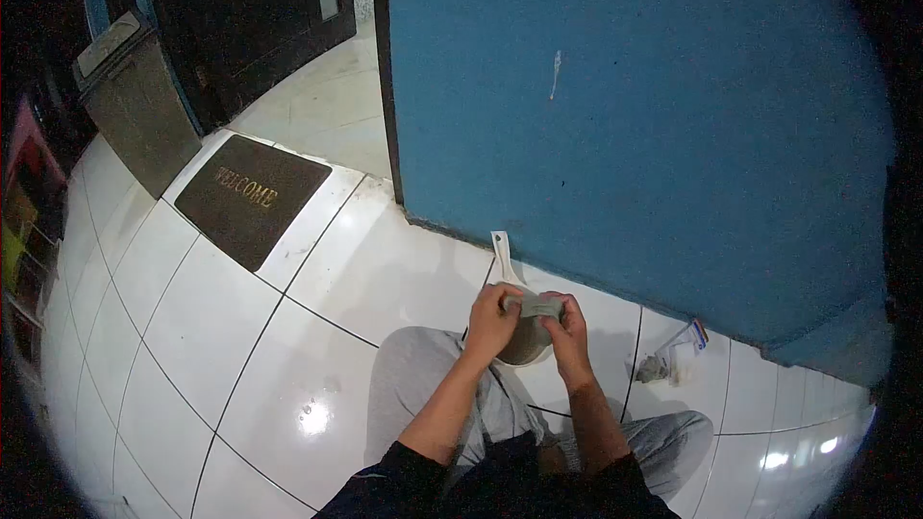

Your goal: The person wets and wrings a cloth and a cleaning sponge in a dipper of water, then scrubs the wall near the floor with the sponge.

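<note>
My left hand (495, 318) and my right hand (568, 333) are close together in front of my lap. Between them they grip a grey-green, strip-like piece (540, 308) that looks soft and folded; I cannot make out its exact kind. The fingers of both hands are closed on its two ends. Just below it is a round greyish-brown vessel (525, 346), partly covered by my hands. A white handle (501, 252) with a hole near its end points toward the wall beyond my hands. Whether handle and vessel are one piece is hidden.
A blue wall (625, 135) rises right beyond my hands. To the right on the white tiled floor (317, 356) lie a crumpled grey thing (654, 368) and a small packet (688, 337). A dark WELCOME mat (252, 200) lies by the doorway at the left.
</note>
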Tool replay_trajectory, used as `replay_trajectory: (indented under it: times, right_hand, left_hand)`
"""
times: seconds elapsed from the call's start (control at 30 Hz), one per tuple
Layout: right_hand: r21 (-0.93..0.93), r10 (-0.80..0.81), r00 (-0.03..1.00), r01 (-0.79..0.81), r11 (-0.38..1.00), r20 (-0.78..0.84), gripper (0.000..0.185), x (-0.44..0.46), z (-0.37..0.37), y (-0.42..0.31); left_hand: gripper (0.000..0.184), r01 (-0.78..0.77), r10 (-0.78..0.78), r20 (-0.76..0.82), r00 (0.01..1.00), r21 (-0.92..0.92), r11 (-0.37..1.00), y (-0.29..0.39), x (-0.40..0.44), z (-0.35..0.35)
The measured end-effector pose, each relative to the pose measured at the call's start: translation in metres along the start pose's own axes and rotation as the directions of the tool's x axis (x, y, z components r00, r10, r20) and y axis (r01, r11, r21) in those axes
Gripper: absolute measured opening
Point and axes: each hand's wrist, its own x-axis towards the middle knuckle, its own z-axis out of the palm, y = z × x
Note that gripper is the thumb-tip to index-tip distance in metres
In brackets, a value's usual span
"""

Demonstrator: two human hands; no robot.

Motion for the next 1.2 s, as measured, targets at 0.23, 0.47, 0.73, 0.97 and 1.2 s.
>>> replay_trajectory:
  times: [0.23,0.47,0.73,0.97,1.2]
  right_hand:
    - [0.375,0.069,0.997,-0.054,0.925,-0.028,0.028,0.011,0.032,0.022]
    - [-0.528,-0.047,0.999,0.029,0.849,-0.021,0.049,0.015,0.034,0.059]
    - [-0.781,0.218,0.897,0.190,0.595,0.384,0.068,0.011,0.049,0.031]
    - [-0.836,0.325,0.919,0.009,0.549,0.223,0.058,0.008,0.048,0.047]
    - [-0.870,0.038,0.955,0.251,0.424,0.294,0.064,0.009,0.048,0.048]
  left_hand:
    - [0.021,-0.096,0.039,0.197,0.980,0.292,0.952,-0.008,-0.014,0.007]
    - [0.021,-0.070,0.024,0.136,0.990,0.341,0.938,-0.023,-0.015,0.007]
    - [0.016,-0.027,-0.014,0.123,0.992,0.325,0.945,-0.009,-0.011,0.000]
    - [0.015,-0.021,-0.027,0.137,0.990,0.340,0.940,-0.009,-0.010,0.002]
    - [0.015,-0.049,-0.002,0.145,0.989,0.347,0.937,-0.011,-0.011,0.005]
